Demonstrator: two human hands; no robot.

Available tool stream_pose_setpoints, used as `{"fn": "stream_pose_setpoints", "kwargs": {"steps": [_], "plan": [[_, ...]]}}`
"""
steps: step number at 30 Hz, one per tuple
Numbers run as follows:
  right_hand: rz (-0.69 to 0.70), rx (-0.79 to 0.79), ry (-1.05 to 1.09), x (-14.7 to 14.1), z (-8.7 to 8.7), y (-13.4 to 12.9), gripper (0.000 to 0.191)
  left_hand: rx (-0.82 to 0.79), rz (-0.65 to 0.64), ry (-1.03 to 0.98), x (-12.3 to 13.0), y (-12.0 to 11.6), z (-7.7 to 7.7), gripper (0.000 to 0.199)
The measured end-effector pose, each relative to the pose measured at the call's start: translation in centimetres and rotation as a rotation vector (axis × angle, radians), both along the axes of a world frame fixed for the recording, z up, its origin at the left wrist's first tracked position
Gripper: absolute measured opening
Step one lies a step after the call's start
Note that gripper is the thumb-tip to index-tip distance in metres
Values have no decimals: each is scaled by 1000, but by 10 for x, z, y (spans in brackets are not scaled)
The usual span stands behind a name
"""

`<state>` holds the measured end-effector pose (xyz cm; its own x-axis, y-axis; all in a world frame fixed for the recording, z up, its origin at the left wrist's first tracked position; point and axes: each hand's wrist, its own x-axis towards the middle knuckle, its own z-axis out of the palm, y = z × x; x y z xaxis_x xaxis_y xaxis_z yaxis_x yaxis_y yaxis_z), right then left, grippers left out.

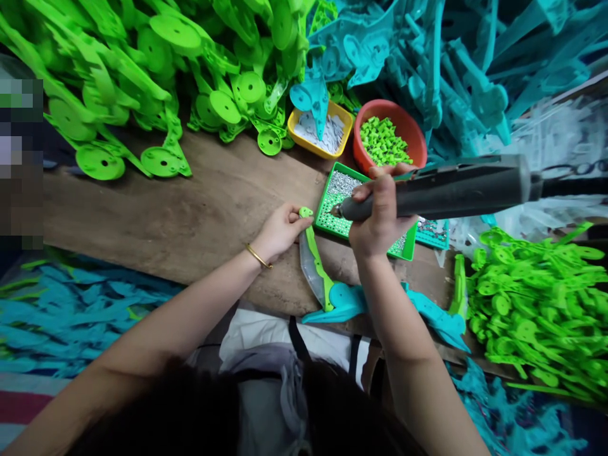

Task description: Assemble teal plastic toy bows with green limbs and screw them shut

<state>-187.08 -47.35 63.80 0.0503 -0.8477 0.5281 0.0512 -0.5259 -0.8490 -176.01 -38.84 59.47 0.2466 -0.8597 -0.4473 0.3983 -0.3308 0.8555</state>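
My left hand [281, 233], with a gold bangle at the wrist, pinches the upper end of a slim green plastic part [311, 244] with a clear strip along its side. Its lower end meets a blue plastic part [344, 301] at the table's near edge. My right hand [380, 218] is wrapped round a dark grey electric screwdriver [460, 187], held nearly level with its bit pointing left. The bit is over a green tray [403, 254] of small silver screws in a perforated plate; whether it touches a screw I cannot tell.
Behind the tray stand a yellow bin [311, 147] of pale flat pieces and a red bowl [418, 136] of small green parts. Large green parts [175, 31] and blue parts [432, 76] are heaped at the back. More green parts [532, 304] pile up at right on the wooden table [213, 190].
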Motion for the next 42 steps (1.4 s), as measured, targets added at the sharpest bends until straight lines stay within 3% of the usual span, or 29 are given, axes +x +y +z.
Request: {"fn": "stream_pose_setpoints", "kwargs": {"steps": [7,17,21,23,25,27,29,32,36,42], "plan": [[132,101,19,34,-10,12,36,-52,3,13,1,1,-4,42],[92,59,38,42,-13,21,25,-73,29,-87,-2,-2,-2,34],[67,95,28,43,0,21,28,-33,-27,-126,2,0,0,30],[39,89,-36,36,12,16,28,-15,-85,-300,7,5,4,25],[-19,66,-60,21,22,7,29,-31,-160,-644,15,9,9,25],[-78,38,-39,2,25,-4,29,-48,-242,-1022,21,12,14,29],[-125,27,-46,-16,23,-13,27,-48,-320,-1259,23,10,19,29],[-158,55,-103,-30,14,-18,29,-50,-448,-1359,18,1,23,22],[-180,98,-114,-28,7,-11,31,-47,-608,-1400,8,-11,22,14],[-161,98,-62,-18,0,0,29,-93,-664,-1521,10,-11,19,22]]}}
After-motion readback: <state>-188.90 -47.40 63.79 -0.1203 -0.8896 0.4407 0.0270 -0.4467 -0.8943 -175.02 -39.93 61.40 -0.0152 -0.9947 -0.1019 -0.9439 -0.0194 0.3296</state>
